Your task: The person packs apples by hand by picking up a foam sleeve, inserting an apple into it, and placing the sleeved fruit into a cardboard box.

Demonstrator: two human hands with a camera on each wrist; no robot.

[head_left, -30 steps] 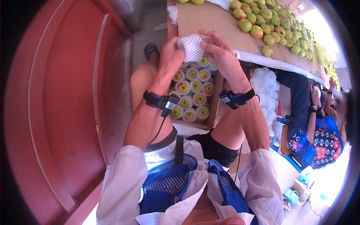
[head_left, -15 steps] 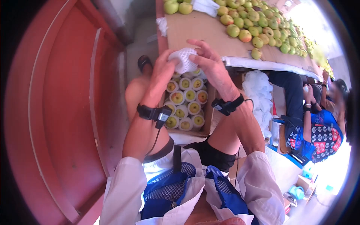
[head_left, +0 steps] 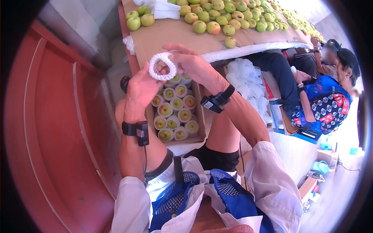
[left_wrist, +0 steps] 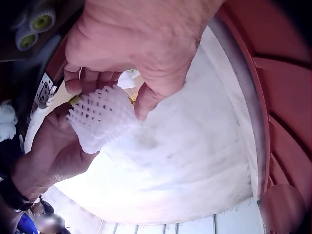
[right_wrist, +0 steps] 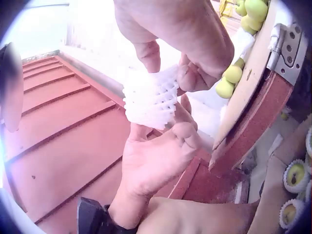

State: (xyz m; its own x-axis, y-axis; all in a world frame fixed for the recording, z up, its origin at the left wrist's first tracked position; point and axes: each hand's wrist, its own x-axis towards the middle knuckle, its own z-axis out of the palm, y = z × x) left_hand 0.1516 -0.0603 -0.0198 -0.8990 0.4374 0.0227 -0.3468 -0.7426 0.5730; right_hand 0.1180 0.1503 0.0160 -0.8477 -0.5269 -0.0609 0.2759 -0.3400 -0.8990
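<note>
A white foam net sleeve (head_left: 154,63) is between my two hands above a carton of apples. Its round mouth faces the head camera, and fingers show through it with no apple inside. My left hand (head_left: 140,90) holds the sleeve's left side, thumb and fingers about the net (left_wrist: 105,117). My right hand (head_left: 196,69) pinches the sleeve from the right, its fingertips at the rim. In the right wrist view the sleeve (right_wrist: 151,100) stands open between the right hand above and the left hand below. Below the hands, apples (head_left: 176,103) in foam sleeves fill the carton (head_left: 201,116).
Many loose apples (head_left: 213,27) lie on a cardboard-covered table (head_left: 155,39), with a stack of flat foam sleeves (head_left: 167,9) among them. A heap of white foam sleeves (head_left: 244,81) sits right of the carton. A red door (head_left: 58,128) stands left. Another person (head_left: 326,97) sits at right.
The sleeve has turned so its mouth now faces the head camera and stands rounder. Both hands have shifted left in the view, which has itself swung right.
</note>
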